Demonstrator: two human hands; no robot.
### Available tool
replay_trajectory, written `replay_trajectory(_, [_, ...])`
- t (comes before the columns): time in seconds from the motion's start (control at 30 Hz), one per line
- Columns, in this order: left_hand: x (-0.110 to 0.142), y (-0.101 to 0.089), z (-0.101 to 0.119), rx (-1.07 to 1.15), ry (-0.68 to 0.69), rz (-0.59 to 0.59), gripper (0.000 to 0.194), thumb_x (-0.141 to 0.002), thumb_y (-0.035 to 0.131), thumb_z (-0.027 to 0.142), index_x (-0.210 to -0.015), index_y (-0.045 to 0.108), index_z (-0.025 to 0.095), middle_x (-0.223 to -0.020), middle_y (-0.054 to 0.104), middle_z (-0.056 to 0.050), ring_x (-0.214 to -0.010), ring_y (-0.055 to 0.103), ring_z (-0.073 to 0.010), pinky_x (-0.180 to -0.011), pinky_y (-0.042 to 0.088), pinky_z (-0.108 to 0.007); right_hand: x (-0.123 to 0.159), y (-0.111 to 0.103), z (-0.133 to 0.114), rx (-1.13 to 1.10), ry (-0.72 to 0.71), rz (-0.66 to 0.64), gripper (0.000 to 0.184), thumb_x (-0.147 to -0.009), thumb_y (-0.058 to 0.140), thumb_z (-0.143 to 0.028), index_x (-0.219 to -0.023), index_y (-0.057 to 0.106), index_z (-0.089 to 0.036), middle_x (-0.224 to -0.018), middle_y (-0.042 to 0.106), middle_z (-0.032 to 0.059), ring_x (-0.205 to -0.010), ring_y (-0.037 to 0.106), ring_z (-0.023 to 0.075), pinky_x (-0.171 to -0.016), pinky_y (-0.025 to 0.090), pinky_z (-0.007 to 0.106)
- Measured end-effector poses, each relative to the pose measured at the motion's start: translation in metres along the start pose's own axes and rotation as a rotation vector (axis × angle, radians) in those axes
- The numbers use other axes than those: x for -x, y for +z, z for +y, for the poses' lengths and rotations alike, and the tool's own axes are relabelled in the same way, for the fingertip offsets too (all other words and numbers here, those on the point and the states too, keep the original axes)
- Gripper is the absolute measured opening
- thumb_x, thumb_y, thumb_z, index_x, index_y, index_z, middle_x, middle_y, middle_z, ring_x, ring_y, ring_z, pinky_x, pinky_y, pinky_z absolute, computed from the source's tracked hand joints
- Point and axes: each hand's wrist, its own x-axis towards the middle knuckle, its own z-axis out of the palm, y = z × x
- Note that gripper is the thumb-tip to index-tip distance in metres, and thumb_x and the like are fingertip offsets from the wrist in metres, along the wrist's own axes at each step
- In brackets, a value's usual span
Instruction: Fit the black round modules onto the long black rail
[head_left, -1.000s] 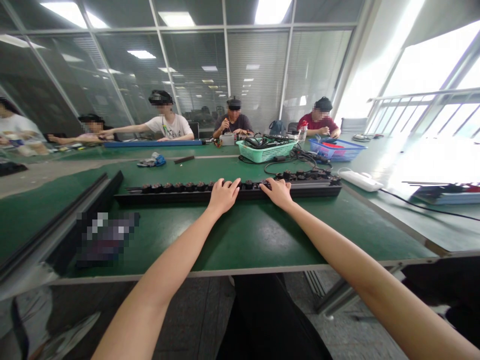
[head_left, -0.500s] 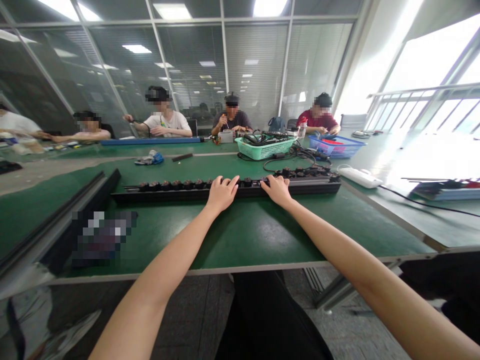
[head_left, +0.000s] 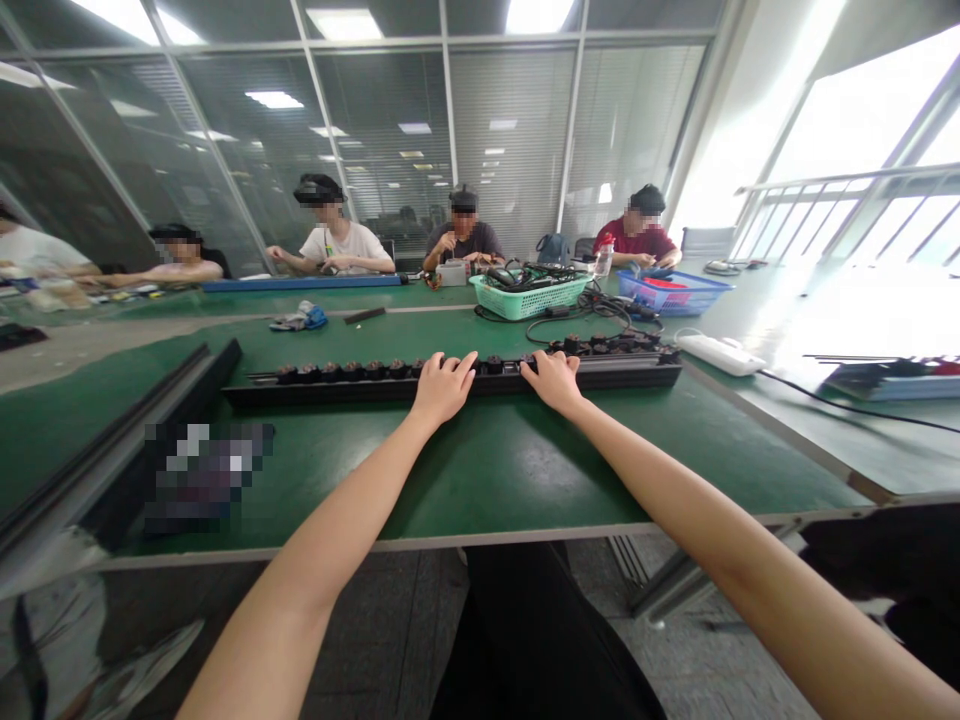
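A long black rail [head_left: 330, 397] lies crosswise on the green table. A row of round black socket-like parts [head_left: 375, 370] stands along its top. My left hand [head_left: 444, 385] is at the rail's middle, fingers bent over its top and around parts that they mostly cover. A short way to the right, my right hand [head_left: 556, 380] grips the same rail, its thumb at the near side and its fingers over the top. Between the two hands one round part [head_left: 493, 365] shows, with a small pale gap beside it. What lies right under my fingertips is hidden.
A green basket of cables [head_left: 529, 297] and a blue basket [head_left: 671, 293] stand behind the rail. A white power strip [head_left: 720, 353] lies to the right. More black rails [head_left: 127, 450] lie at the left. Several people [head_left: 337, 245] sit across the table.
My hands and the rail stay in place. Across the table, the person in white at the left has lowered a raised hand and shifted slightly right.
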Motion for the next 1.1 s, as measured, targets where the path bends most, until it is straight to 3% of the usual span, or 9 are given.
replay_trajectory(0.77, [0.000, -0.001, 0.001, -0.007, 0.007, -0.019, 0.054, -0.114, 0.034, 0.038, -0.163, 0.051, 0.021, -0.142, 0.072, -0.013, -0.141, 0.052, -0.0397, -0.121, 0.039, -0.054, 0.002, -0.011, -0.003, -0.012, 0.033, -0.051, 0.045, -0.110, 0.038, -0.046, -0.123, 0.065, -0.013, -0.119, 0.075, 0.0217, -0.126, 0.055, 0.0373, -0.106, 0.032, 0.049])
replay_trajectory(1.1, [0.000, 0.002, -0.001, 0.014, 0.008, 0.008, 0.053, -0.113, 0.035, 0.038, -0.161, 0.053, 0.022, -0.139, 0.073, -0.012, -0.139, 0.053, -0.0369, -0.120, 0.040, -0.053, 0.002, -0.011, 0.001, -0.051, 0.029, -0.046, 0.043, -0.109, 0.043, -0.047, -0.127, 0.064, -0.014, -0.122, 0.075, 0.0204, -0.128, 0.059, 0.0373, -0.108, 0.037, 0.048])
